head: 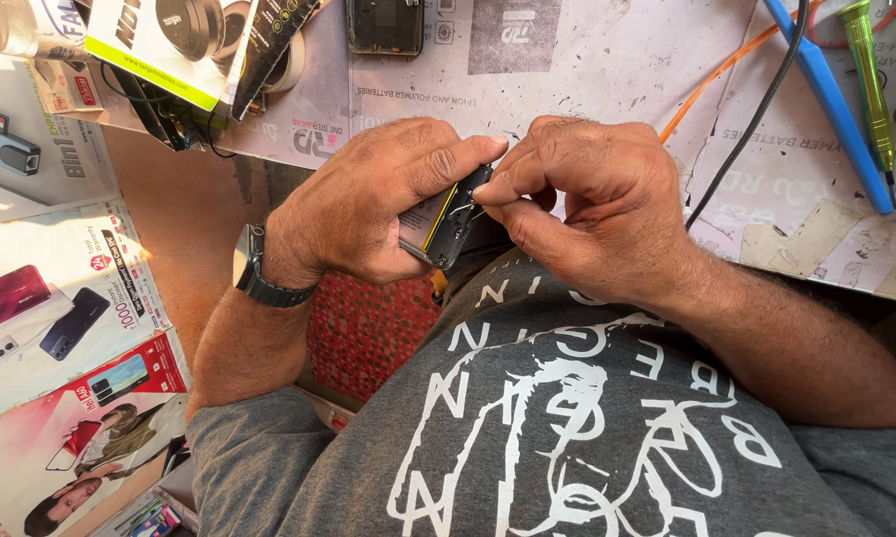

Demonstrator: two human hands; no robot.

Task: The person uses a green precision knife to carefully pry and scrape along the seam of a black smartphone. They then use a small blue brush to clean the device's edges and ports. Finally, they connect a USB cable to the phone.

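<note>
The left hand (368, 199) is clamping a small opened phone (446, 224) just above the person's chest, fingers wrapped over its back and thumb pressing along the top edge. The right hand (577, 204), at three o'clock from the phone, is pinching shut on something tiny at the phone's upper corner; what sits between the fingertips is too small to tell. To do this well, I judge the left grip should be holding the body rigid while the right is working in short, light pulls, since the exposed edge looks thin and easy to bend.

The phone is showing a dark glossy frame with a yellow strip along one side. At one o'clock on the counter (607, 70) a green metal screwdriver (871, 85) is lying beside a blue plastic pry tool (831, 104); a black cable (756, 119) and an orange wire (716, 75) are trailing over worn, scuffed paper. A steel-cased wristwatch (254, 264) is circling the left wrist.
</note>
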